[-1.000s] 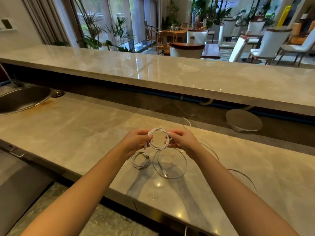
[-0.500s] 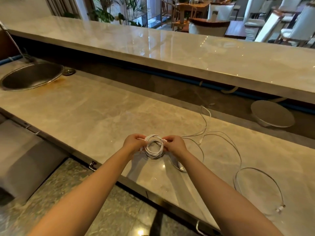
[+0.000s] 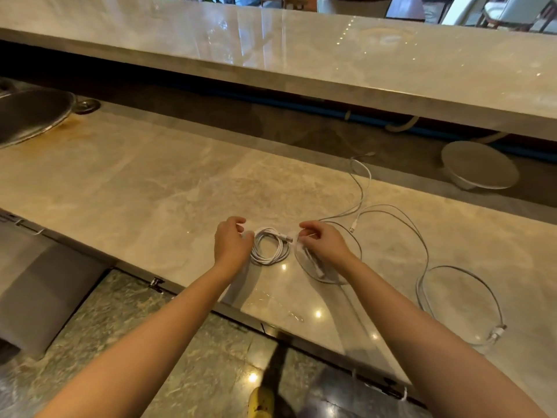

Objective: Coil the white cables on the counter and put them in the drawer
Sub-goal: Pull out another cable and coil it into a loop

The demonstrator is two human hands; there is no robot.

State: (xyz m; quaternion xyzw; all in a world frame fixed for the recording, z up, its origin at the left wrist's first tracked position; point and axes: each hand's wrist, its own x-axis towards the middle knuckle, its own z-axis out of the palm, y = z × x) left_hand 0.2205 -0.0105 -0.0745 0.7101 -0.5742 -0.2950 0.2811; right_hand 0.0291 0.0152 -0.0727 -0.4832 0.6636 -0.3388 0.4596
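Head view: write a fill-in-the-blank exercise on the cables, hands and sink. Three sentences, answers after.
1. The left hand and right hand flank the coiled cable, which lies on the ____.
2. The loose cables trail off on the person's ____ side.
3. The metal sink sits at the far ____ of the view.

Missing words: counter; right; left
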